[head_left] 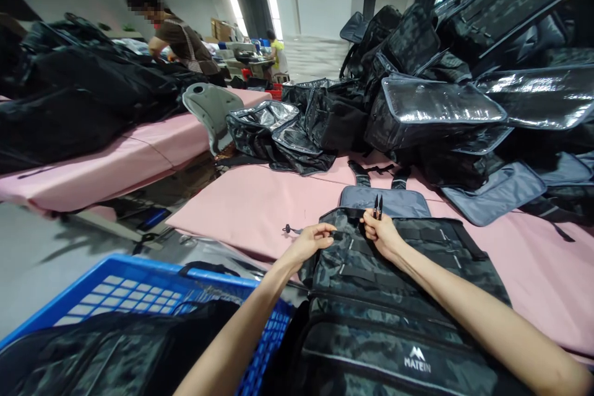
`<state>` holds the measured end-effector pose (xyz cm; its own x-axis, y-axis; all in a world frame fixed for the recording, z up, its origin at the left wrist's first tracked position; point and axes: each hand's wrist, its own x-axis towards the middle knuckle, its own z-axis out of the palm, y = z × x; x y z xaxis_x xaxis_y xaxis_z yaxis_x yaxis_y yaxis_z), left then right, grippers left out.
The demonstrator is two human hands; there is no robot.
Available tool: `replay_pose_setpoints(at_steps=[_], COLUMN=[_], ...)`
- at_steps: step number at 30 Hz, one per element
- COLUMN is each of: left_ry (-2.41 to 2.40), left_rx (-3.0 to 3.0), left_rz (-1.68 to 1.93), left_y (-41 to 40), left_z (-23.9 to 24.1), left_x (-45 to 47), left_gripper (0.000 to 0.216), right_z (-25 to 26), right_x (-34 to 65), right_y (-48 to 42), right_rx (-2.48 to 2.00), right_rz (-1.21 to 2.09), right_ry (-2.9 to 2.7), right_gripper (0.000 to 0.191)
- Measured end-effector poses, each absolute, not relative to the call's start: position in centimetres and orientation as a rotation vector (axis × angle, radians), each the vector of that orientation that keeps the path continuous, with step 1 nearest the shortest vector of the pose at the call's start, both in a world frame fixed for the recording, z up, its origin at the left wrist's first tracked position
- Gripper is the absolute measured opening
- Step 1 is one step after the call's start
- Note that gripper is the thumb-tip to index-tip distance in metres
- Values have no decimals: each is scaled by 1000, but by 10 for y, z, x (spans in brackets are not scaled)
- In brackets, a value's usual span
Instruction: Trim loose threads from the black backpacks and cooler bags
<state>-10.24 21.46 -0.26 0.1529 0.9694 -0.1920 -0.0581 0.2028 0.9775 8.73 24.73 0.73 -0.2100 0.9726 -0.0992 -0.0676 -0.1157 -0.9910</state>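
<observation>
A dark camouflage backpack with a white logo lies flat on the pink table in front of me. My left hand pinches the fabric at the backpack's upper left edge, near a small black zipper pull. My right hand is closed around small black thread snips, whose two tips point up above the fingers, at the top of the backpack by its grey back panel.
A large pile of black backpacks fills the far and right side of the table. A blue plastic crate with dark bags sits at lower left. Another pink table holds more bags at left, where a person works.
</observation>
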Motion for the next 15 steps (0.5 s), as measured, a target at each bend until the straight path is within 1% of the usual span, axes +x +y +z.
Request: replay_pose_setpoints(at_steps=[4, 6, 10, 13, 15], left_ry=[1311, 1368, 1471, 1408, 1345], left_rx=[1452, 1606, 1705, 1758, 1765], left_rz=[1160, 1173, 1027, 1036, 1071], left_y=[223, 229, 237, 239, 240], left_z=[6, 9, 8, 5, 4], left_x=[-90, -77, -61, -60, -62], left_gripper=[41, 39, 35, 35, 27], right_z=[11, 11, 10, 10, 10], right_x=[95, 96, 97, 99, 100], right_y=[250, 249, 248, 250, 252], right_rx=[-1069, -1051, -1039, -1044, -1054], right_rz=[1605, 1637, 1664, 1663, 1651], right_ry=[-1149, -1130, -1131, -1161, -1198], right_gripper=[43, 44, 43, 41, 40])
